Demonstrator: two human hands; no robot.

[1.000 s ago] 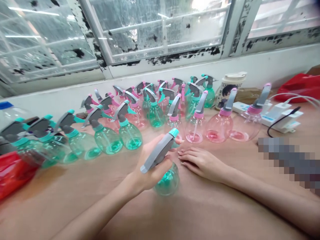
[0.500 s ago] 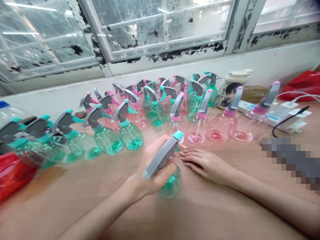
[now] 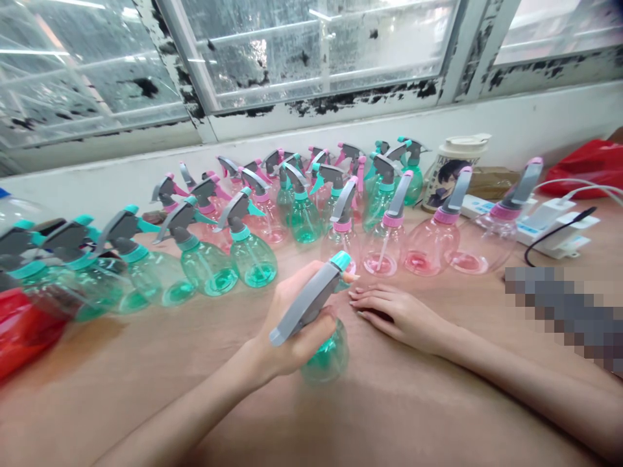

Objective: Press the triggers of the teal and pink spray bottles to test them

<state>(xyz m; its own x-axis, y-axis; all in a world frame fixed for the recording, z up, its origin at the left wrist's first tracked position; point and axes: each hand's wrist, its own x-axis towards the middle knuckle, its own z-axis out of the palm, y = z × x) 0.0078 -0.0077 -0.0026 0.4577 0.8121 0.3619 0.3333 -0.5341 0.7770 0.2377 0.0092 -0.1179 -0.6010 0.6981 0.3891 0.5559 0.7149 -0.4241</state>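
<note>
My left hand (image 3: 289,324) is wrapped round the neck of a green spray bottle (image 3: 327,357) with a grey head and teal nozzle. The bottle is near the middle of the table, its nozzle pointing away from me. My right hand (image 3: 392,311) lies palm down on the table to the right of it, fingers stretched out and holding nothing. Just beyond my hands stand several pink spray bottles (image 3: 431,243). Several green spray bottles (image 3: 253,256) form a row at the left.
More green and pink bottles crowd the back by the wall (image 3: 111,188). A printed cup (image 3: 450,175) and a white power strip (image 3: 555,230) with cables are at the right. Red plastic bags (image 3: 29,331) lie at both sides. A pixelated patch (image 3: 559,311) covers something at right.
The view shifts slightly. My left hand keeps its grip on the green spray bottle, and my right hand stays resting on the table. Little else differs.
</note>
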